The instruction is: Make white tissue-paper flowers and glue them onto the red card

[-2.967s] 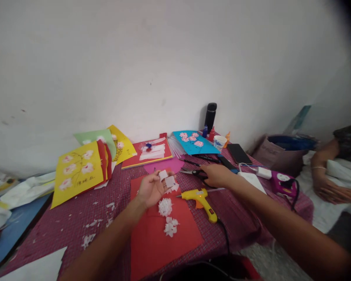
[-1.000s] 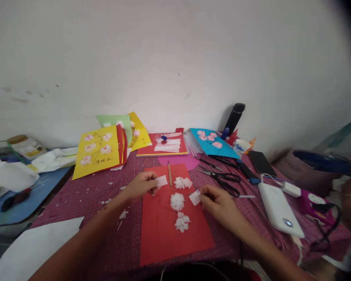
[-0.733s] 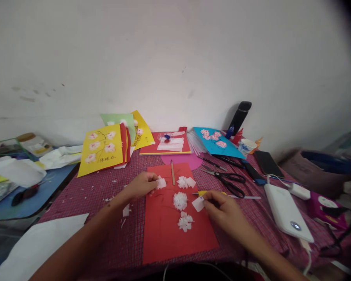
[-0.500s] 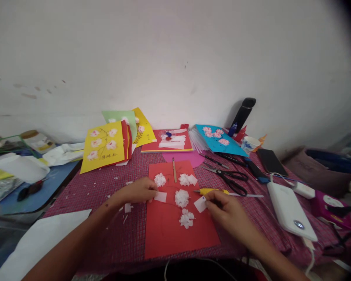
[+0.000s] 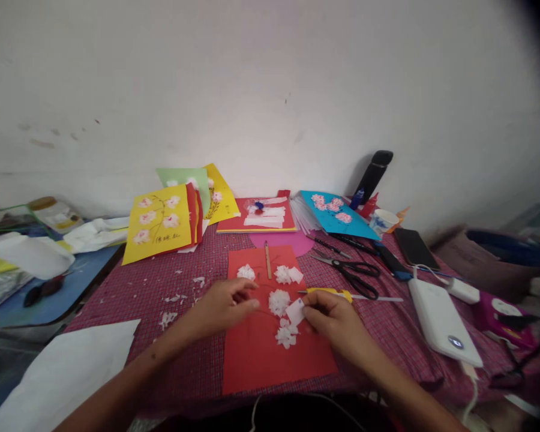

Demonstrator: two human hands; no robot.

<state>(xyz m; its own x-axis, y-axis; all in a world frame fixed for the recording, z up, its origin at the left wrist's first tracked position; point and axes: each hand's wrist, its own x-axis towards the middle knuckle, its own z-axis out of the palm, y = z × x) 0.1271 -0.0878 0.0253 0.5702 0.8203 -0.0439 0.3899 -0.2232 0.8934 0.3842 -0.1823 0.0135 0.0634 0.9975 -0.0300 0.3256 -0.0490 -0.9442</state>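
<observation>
A red sheet of paper [image 5: 270, 372] lies before me, bearing several crumpled white paper flowers [image 5: 279, 303] and thin drawn branches. Between the fingertips of my right hand [image 5: 337, 321] is a small white paper piece [image 5: 296, 311] with a dark mark, held beside the middle and lower flowers. My left hand [image 5: 225, 305] hovers over the sheet's left edge, thumb and fingers apart, with nothing visible between them. A pointed wooden stick [image 5: 267, 261] lies at the sheet's top. The glue gun [image 5: 342, 294] with a yellow body is partly hidden behind my right hand.
Black scissors [image 5: 355, 273] lie right of the sheet. Farther right are a white power bank [image 5: 443, 324] and a phone [image 5: 416, 249]. Flower cards in yellow [image 5: 155, 225] and blue [image 5: 328, 213] stand at the back. Paper scraps [image 5: 167, 320] litter the cloth at left.
My right hand has moved left with its paper piece, closer to the flowers. My left hand has moved right and its fingers have spread; the white piece it held no longer shows.
</observation>
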